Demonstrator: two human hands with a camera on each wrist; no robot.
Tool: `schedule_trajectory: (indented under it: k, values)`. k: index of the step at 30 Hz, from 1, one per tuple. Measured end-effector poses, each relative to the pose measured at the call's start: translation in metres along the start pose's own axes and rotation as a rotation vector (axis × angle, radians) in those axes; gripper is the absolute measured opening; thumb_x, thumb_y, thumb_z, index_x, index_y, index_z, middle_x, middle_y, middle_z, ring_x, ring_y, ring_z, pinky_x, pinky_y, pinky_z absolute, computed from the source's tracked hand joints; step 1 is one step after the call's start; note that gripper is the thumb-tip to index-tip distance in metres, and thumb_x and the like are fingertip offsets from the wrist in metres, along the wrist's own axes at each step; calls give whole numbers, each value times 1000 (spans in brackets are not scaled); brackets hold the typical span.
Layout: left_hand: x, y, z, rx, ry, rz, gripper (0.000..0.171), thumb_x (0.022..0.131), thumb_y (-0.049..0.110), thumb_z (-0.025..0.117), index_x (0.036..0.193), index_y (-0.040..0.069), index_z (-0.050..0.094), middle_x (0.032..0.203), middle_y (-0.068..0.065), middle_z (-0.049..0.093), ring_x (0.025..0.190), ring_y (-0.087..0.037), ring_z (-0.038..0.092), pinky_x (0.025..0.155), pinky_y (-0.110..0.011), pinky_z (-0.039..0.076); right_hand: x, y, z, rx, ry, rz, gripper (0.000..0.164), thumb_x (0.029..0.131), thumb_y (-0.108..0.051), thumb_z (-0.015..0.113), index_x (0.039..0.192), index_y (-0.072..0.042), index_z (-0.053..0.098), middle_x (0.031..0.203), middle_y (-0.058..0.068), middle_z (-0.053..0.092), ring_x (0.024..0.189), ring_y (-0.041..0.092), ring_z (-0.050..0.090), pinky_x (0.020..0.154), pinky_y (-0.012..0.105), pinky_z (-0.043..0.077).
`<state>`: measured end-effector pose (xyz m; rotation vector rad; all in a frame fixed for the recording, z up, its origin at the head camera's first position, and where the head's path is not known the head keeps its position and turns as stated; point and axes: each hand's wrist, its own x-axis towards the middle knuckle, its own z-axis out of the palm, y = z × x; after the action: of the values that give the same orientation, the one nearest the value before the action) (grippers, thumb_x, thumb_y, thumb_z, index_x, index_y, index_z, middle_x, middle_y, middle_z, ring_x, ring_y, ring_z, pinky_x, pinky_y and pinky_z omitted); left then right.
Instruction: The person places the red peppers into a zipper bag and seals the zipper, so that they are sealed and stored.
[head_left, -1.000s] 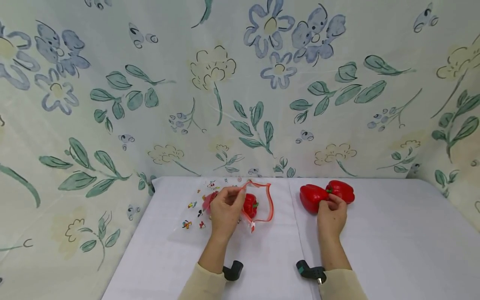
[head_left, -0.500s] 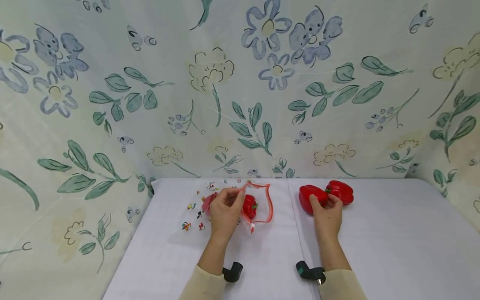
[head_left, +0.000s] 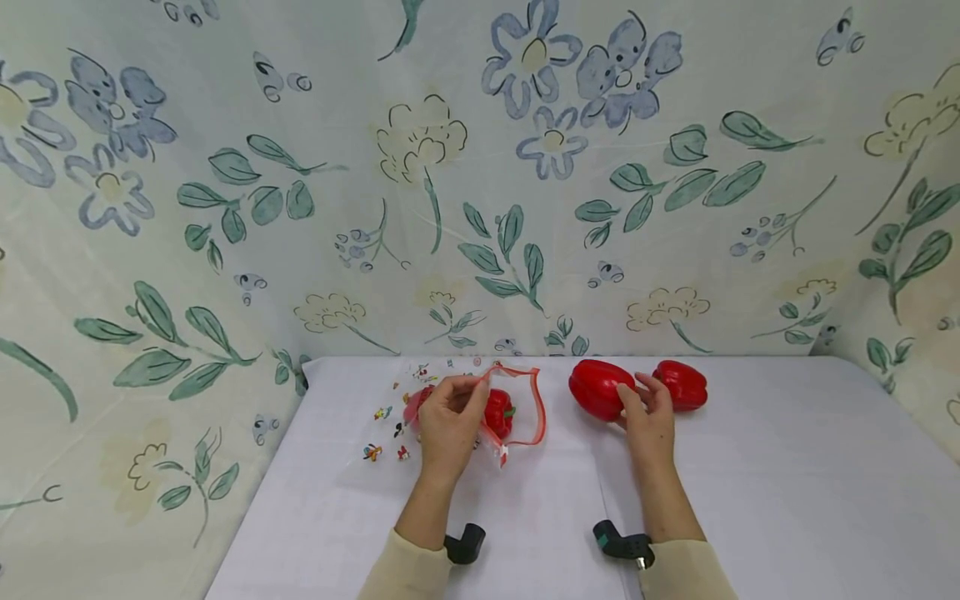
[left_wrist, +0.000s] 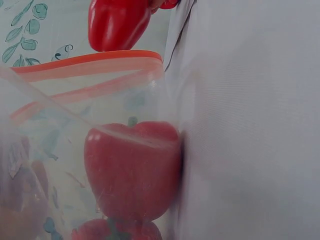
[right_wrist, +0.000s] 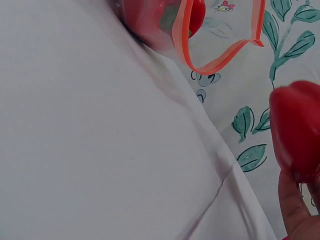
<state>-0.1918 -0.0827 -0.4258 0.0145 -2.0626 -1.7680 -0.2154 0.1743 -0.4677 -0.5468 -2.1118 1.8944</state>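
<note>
My left hand (head_left: 450, 425) pinches the edge of a clear zip bag (left_wrist: 100, 59) with an orange rim and small printed figures; its mouth gapes to the right. Inside it, one red bell pepper (left_wrist: 132, 170) lies near the opening and another pepper (left_wrist: 117, 230) sits deeper, partly cut off by the left wrist view. My right hand (head_left: 651, 421) holds a red bell pepper (head_left: 600, 389) by its stem end, thumb and fingers around it, to the right of the bag mouth. A further red bell pepper (head_left: 682, 386) lies on the table, just beyond the right hand.
A white cloth with a crease covers the table (head_left: 787, 467). Behind it hangs a floral curtain (head_left: 480, 167), close to the table's back edge. Black wrist cameras (head_left: 467, 544) stick out inward from both cream sleeves (head_left: 408, 571).
My right hand has taken hold of the nearer loose pepper and moved it left and up, away from the other one. The left hand keeps its place on the bag.
</note>
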Motion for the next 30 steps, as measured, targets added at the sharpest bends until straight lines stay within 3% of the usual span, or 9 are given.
schedule_trajectory:
  k: [2, 4, 8, 13, 22, 30]
  values:
    - [0, 0, 0, 3, -1, 1, 10, 94, 25, 74, 101, 18, 74, 98, 2, 74, 86, -16, 68, 73, -21, 59, -1, -3, -1, -7, -96, -22, 60, 102, -40, 58, 154, -23, 35, 156, 10, 45, 138, 28, 47, 83, 10, 53]
    - [0, -1, 0, 1, -5, -1, 10, 94, 25, 74, 102, 18, 74, 99, 2, 74, 86, -16, 68, 73, -21, 59, -2, -5, -2, -19, -190, -35, 59, 102, -39, 57, 155, -22, 34, 157, 9, 44, 138, 27, 46, 80, 8, 51]
    - [1, -2, 0, -14, -9, 5, 10, 94, 25, 74, 102, 18, 74, 99, 2, 74, 87, -17, 68, 74, -21, 59, -3, -8, -2, -62, -338, -53, 61, 100, -36, 61, 154, -22, 36, 156, 9, 44, 135, 26, 49, 89, 17, 55]
    - [0, -2, 0, -16, -12, 5, 10, 95, 25, 73, 102, 18, 74, 100, 1, 74, 87, -17, 68, 74, -21, 59, -6, -7, -1, -107, -441, -106, 63, 94, -36, 70, 148, -19, 43, 150, 9, 50, 131, 29, 53, 94, 31, 59]
    - [0, -2, 0, -7, -6, 1, 11, 94, 26, 74, 102, 18, 74, 99, 1, 74, 87, -17, 69, 74, -21, 59, -12, -7, 7, -158, -530, -121, 68, 89, -32, 77, 146, -16, 45, 151, 15, 49, 133, 37, 54, 95, 44, 60]
    - [-1, -2, 0, -20, -8, -5, 13, 94, 27, 74, 104, 19, 74, 102, 2, 75, 89, -17, 68, 75, -22, 60, -21, -8, 25, -237, -514, -101, 68, 87, -38, 79, 145, -22, 47, 149, 14, 50, 134, 37, 53, 95, 46, 60]
